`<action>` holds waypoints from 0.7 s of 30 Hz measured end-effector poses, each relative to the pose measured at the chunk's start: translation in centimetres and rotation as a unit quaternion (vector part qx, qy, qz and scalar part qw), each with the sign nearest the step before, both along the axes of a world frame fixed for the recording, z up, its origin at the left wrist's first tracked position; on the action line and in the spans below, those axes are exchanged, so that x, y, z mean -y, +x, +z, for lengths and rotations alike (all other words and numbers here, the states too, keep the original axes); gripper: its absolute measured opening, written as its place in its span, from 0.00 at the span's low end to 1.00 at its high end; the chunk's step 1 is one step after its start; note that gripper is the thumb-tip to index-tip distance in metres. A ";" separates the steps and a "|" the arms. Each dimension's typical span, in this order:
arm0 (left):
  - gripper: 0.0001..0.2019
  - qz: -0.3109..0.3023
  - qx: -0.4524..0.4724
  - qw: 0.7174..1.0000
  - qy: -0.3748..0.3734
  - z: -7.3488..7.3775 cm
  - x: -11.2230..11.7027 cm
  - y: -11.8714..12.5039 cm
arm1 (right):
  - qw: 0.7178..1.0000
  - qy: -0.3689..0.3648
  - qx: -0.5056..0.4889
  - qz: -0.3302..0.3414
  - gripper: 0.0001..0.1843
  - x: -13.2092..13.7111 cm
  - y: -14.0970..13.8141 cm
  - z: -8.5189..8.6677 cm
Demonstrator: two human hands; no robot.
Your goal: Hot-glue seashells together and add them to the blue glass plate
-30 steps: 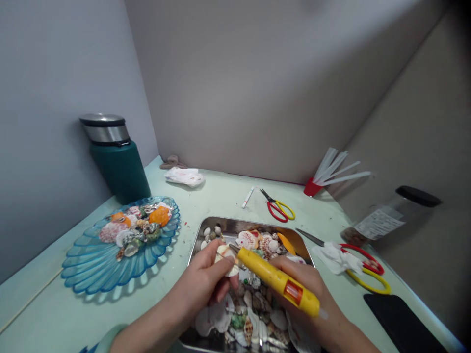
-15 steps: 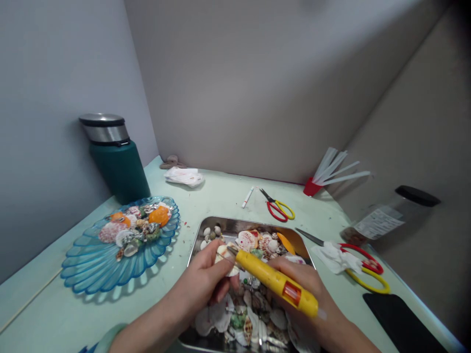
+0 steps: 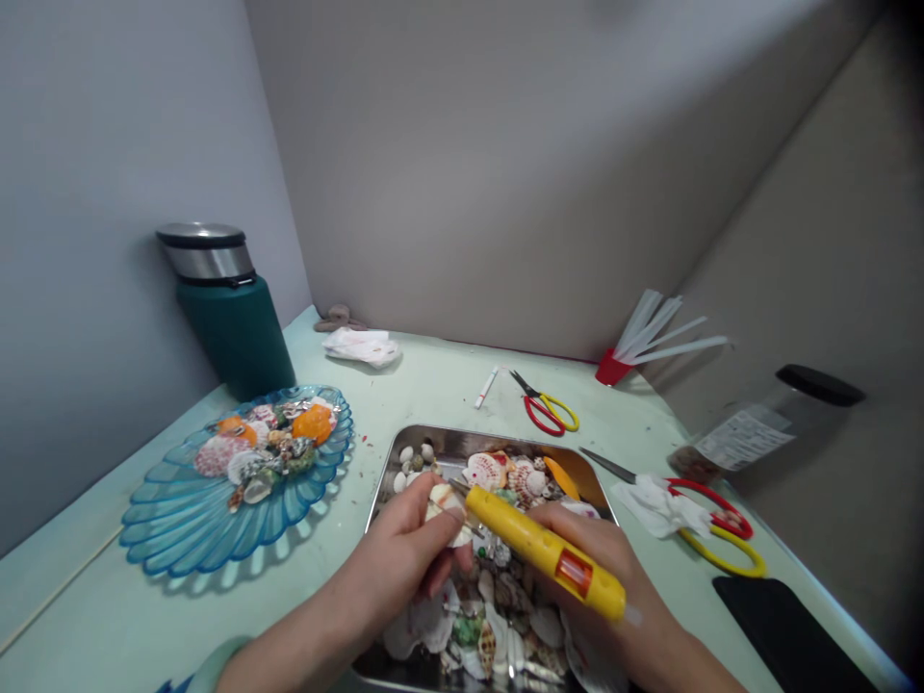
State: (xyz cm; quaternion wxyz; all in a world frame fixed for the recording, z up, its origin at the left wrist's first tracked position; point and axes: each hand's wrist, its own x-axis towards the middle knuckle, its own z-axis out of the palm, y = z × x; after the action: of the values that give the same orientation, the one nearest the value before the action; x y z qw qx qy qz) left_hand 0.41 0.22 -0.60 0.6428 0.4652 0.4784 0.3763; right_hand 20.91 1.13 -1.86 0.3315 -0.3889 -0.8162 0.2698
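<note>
My left hand [image 3: 404, 563] is closed on a pale seashell [image 3: 442, 500], pinched between thumb and fingers above the metal tray [image 3: 440, 445]. My right hand [image 3: 613, 587] grips a yellow glue gun [image 3: 541, 553] with an orange trigger. The gun's metal tip touches the held shell. The tray below is full of mixed seashells [image 3: 505, 606]. A blue glass plate [image 3: 180, 520] at the left carries several shells stuck together in a cluster [image 3: 267, 448].
A green flask [image 3: 227, 313] stands at the back left. Small red-and-yellow scissors [image 3: 545, 409], a white pen [image 3: 486, 387], a red holder of glue sticks [image 3: 654, 342], larger scissors on tissue [image 3: 711, 529], a lying jar [image 3: 765, 419] and a black phone [image 3: 786, 635] sit around the tray.
The left hand has turned the shell slightly and closed its thumb further over it. The glue gun tip has shifted a little along the shell. Nothing else has moved.
</note>
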 end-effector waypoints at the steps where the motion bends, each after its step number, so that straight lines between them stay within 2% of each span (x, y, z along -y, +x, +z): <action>1: 0.07 -0.001 -0.001 1.000 -0.001 0.0 0.0 0.0 | 1.000 0.000 0.000 -0.004 0.05 0.0 0.0 0.0; 17: 0.07 0.004 -0.001 1.000 0.006 -0.1 -0.2 0.1 | 1.000 -0.006 0.003 0.008 0.05 -0.1 0.1 -0.3; 21: 0.07 0.001 -0.007 1.000 0.014 -0.1 -0.1 0.1 | 1.000 0.001 -0.002 -0.007 0.06 -0.2 0.1 -0.4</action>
State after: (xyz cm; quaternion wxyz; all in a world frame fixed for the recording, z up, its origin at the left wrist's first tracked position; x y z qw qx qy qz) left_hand 0.50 0.34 -0.65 0.6325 0.4757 0.4784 0.3804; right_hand 20.97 1.33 -2.26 0.3353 -0.3936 -0.8131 0.2674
